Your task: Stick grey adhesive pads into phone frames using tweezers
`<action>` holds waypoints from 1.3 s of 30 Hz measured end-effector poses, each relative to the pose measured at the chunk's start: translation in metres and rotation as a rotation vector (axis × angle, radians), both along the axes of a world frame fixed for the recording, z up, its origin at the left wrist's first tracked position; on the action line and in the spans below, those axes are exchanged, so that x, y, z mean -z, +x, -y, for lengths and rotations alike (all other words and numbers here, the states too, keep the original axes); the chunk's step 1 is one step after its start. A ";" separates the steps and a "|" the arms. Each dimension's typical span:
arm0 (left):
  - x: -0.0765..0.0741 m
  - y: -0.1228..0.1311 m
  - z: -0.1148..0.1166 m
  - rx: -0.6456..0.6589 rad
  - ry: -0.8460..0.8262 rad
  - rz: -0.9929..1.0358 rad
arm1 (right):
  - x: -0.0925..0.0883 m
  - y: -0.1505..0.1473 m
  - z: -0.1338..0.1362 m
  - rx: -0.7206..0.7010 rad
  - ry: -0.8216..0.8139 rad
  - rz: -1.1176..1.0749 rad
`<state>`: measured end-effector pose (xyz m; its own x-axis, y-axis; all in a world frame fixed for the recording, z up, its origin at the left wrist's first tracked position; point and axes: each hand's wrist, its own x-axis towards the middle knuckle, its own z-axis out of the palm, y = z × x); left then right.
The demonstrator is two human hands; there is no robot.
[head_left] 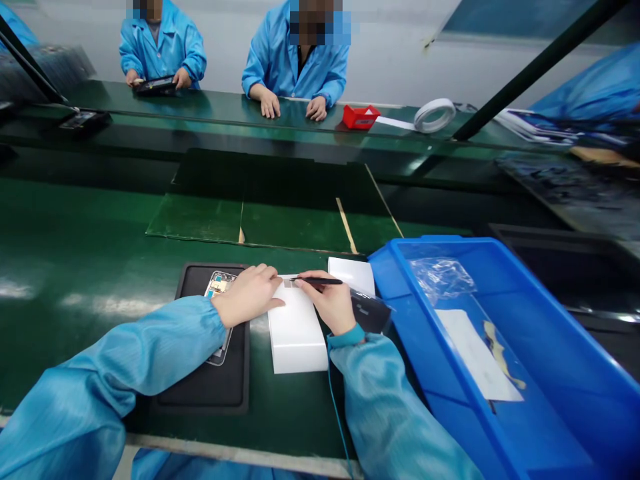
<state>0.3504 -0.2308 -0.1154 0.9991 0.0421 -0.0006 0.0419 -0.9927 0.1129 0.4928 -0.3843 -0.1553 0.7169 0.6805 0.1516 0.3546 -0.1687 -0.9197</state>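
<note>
Atop white box (296, 340), right hand (327, 301) pinching slim black tool (320, 281).

The slim tool (317, 281) is black, the box (297, 333) white, the person's sleeves (125, 353) pale blue, the plastic crate (407, 313) vivid blue, and the workbench (75, 233) dark green.

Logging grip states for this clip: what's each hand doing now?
Left hand: open, palm down, fingertips on white box.
Right hand: closed, holding a slim black tool.
</note>
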 end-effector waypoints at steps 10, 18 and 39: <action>0.000 0.000 0.001 0.013 0.008 -0.004 | 0.005 0.002 0.001 -0.001 0.004 -0.046; 0.002 0.000 0.000 0.021 0.013 0.014 | 0.002 0.000 0.000 0.016 0.011 -0.038; -0.012 0.002 -0.017 -0.093 -0.548 0.057 | -0.018 -0.010 0.010 0.025 0.186 -0.183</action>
